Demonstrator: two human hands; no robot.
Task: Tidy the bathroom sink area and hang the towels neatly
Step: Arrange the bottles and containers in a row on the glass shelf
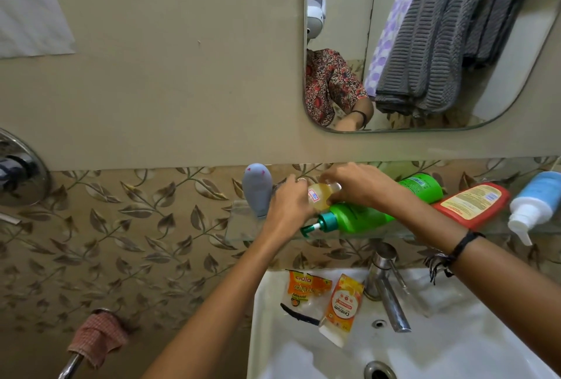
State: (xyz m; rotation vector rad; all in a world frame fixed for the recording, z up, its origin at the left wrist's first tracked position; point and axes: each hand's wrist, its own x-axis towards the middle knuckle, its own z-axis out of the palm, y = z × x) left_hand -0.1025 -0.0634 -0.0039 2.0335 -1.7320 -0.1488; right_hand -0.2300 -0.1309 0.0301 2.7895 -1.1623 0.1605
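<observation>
Amber-filled clear small bottle, white-labelled, in both hands' grip: left hand, right hand.

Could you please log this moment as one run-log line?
both hands on small yellow bottle | glass shelf | green pump bottle lying down

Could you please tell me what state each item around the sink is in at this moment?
small yellow bottle: held over the glass shelf by left hand and right hand.
green pump bottle: lying on its side.
red bottle: lying flat.
white and blue bottle: tipped over, nozzle past the shelf edge.
scrub pad packet: on the sink rim.
orange sachet: on the rim.
tap: no water running.
pink cloth: bunched on its rail.
</observation>
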